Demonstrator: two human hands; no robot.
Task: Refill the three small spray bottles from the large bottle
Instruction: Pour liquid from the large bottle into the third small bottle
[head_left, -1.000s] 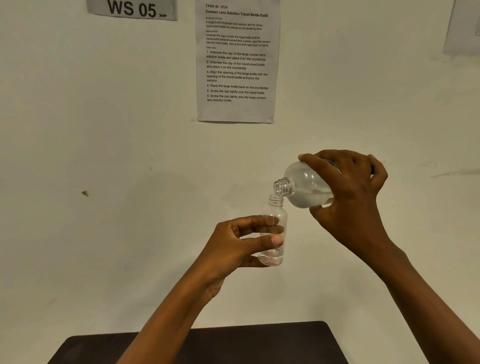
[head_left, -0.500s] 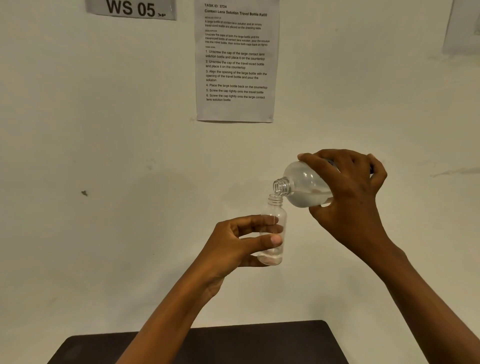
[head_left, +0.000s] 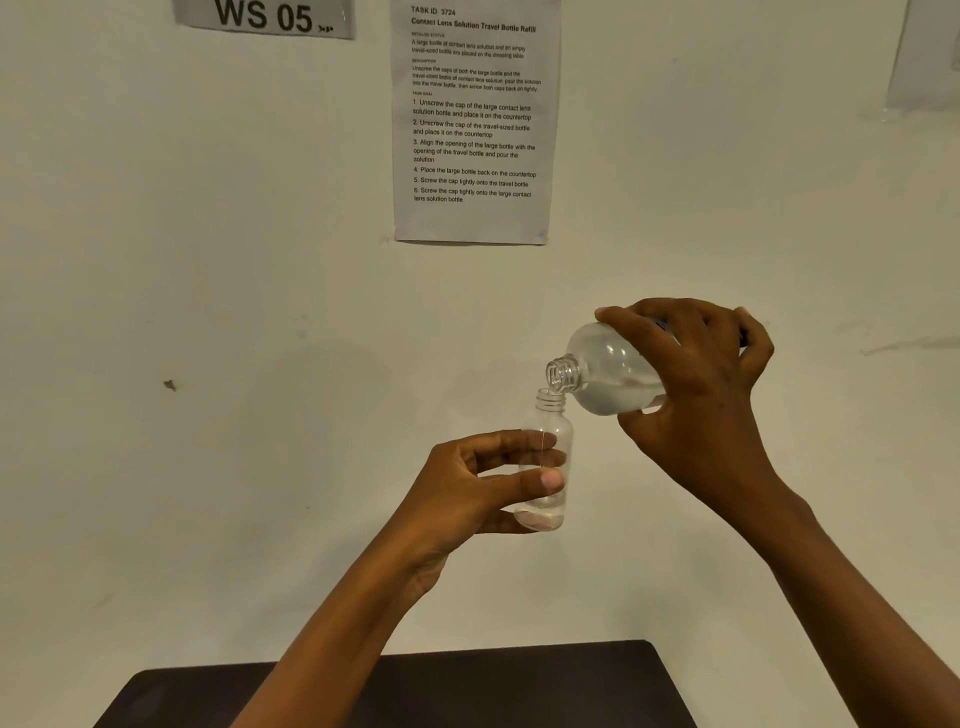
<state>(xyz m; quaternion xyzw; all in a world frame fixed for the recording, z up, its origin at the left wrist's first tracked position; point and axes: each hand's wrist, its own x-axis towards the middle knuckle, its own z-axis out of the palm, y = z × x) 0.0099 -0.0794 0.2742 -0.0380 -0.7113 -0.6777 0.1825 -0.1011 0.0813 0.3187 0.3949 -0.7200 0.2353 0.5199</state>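
My left hand (head_left: 472, 488) grips a small clear bottle (head_left: 548, 441) upright in the air, thumb in front and fingers behind; it has no cap and a little liquid at its bottom. My right hand (head_left: 696, 384) holds the large clear bottle (head_left: 608, 376) tilted down to the left, its open neck just above and touching the rim of the small bottle. Clear liquid lies in the lower side of the large bottle. The other small bottles and the caps are out of view.
A dark table (head_left: 519, 691) shows at the bottom edge, below both arms. On the pale wall behind hang a printed task sheet (head_left: 475, 119) and a "WS 05" sign (head_left: 265, 15).
Both hands hold almost still. The large bottle stays tilted over the small one, and the small bottle's liquid level looks slightly higher.
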